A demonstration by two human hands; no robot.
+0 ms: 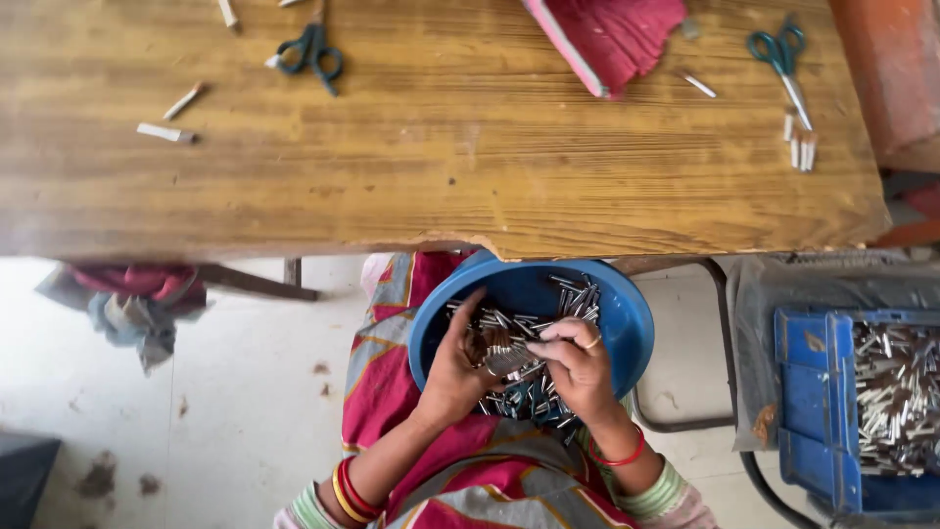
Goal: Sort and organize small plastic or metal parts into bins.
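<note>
A blue round bowl [627, 318] rests on my lap, part-filled with several small silvery metal tubes [534, 397]. My left hand [455, 367] and my right hand [578, 367] meet over the bowl and together grip a small bundle of tubes [507, 359]. The left thumb points up along the bowl's inner wall. A ring sits on a right finger, and bangles circle both wrists.
A wooden table [441, 147] spans the top, carrying two teal-handled scissors [311, 51] [783, 54], loose white tubes [801, 147] and a red folded cloth [612, 34]. A blue crate [813, 392] of similar tubes stands at the right. A cloth bundle [137, 299] hangs at the left.
</note>
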